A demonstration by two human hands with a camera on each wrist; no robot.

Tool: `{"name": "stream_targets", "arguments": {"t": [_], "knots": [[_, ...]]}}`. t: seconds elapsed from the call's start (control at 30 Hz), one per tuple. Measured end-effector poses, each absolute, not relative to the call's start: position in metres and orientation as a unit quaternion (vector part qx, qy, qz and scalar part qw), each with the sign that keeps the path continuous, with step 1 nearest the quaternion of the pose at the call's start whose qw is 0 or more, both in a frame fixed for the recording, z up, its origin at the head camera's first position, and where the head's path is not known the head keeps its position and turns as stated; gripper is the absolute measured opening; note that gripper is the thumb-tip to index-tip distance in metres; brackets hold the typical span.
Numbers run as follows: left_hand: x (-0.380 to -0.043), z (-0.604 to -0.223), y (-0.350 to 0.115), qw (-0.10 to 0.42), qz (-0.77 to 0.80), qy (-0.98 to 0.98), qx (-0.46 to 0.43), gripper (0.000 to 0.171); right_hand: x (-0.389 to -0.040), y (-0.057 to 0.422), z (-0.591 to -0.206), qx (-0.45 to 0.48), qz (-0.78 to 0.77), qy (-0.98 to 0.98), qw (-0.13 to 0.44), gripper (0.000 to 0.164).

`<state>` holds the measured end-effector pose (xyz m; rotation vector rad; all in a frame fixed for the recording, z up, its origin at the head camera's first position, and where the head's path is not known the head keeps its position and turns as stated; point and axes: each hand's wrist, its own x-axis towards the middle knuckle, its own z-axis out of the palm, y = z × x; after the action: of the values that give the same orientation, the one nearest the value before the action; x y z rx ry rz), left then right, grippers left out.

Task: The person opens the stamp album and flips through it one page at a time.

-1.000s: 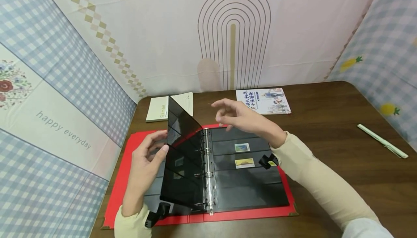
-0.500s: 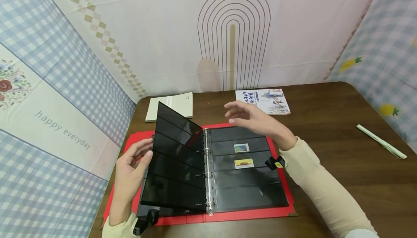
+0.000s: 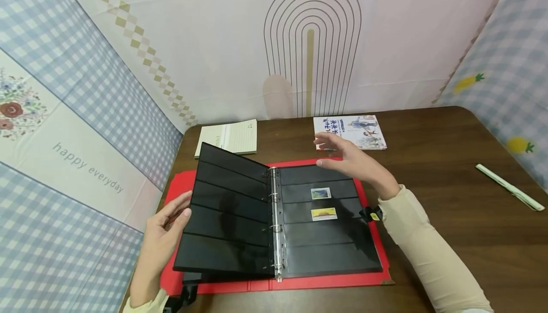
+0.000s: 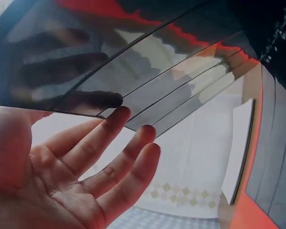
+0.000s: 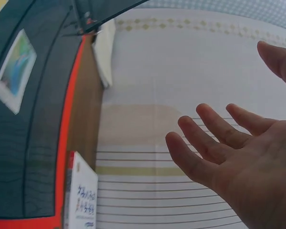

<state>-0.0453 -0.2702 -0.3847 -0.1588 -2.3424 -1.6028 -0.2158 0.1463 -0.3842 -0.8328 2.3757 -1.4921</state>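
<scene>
A red ring-binder stamp album (image 3: 325, 282) lies spread on the table. My left hand (image 3: 158, 237) holds the outer edge of a black pocket page (image 3: 231, 208), which stands tilted up on the left side of the rings. Its thumb shows at the near face, with the fingers behind; in the left wrist view the fingers (image 4: 119, 167) meet the glossy underside. My right hand (image 3: 355, 158) hovers over the top of the right page (image 3: 329, 256), fingers apart and holding nothing. That page bears a blue-green stamp (image 3: 321, 193) and a yellow stamp (image 3: 324, 214).
Behind the album lie a pale notebook (image 3: 239, 137) at left and a white illustrated book (image 3: 364, 132), partly covered by my right hand. A light green pen (image 3: 509, 187) rests on the wooden table (image 3: 436, 151) at right. Patterned cloth (image 3: 214, 65) hangs behind.
My left hand has swung the black page down to the left, bringing its face into fuller view. My right hand has drawn away to the right.
</scene>
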Motion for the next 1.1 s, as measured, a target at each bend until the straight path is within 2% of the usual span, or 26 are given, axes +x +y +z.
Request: {"name": "stream_targets", "arguments": {"t": [0.3,0.57,0.83,1.1], "knots": [[-0.036,-0.396,-0.286,0.112,-0.511,-0.852,-0.037,0.043,-0.218,0.157,-0.405,-0.267,-0.47,0.834,0.11,0.085],[-0.036,-0.409,-0.294,0.083,-0.517,-0.852,-0.001,0.043,-0.219,0.165,-0.416,-0.251,-0.431,0.86,0.109,0.089],[-0.037,-0.422,-0.301,0.034,-0.506,-0.86,0.055,0.046,-0.22,0.171,-0.428,-0.247,-0.373,0.886,0.118,0.091],[-0.036,-0.433,-0.301,0.03,-0.489,-0.869,0.065,0.046,-0.223,0.173,-0.436,-0.243,-0.315,0.904,0.154,0.094]]}}
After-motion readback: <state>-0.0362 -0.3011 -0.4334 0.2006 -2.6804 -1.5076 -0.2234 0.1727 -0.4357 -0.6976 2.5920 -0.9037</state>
